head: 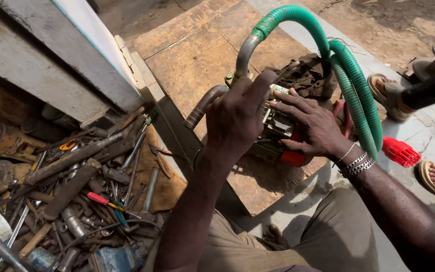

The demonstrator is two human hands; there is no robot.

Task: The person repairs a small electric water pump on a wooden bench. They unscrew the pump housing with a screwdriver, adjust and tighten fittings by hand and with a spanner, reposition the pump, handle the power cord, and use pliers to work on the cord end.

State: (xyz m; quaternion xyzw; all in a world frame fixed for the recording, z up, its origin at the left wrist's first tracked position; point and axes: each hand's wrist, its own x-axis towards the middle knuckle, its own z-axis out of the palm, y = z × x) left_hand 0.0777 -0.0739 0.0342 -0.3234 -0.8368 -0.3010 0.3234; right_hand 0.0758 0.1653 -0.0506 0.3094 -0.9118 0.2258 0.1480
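Repair work is seen on a red pump (292, 156) set on a wooden board (187, 65): it is steadied by the right hand (314, 128), fingers spread flat, while the left hand (237, 118) is closed on its bent metal pipe (202, 106). Judged next: firm bracing as the pipe fitting is turned.

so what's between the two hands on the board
In the head view, the red and grey pump body lies between the left hand and right hand; both touch it.
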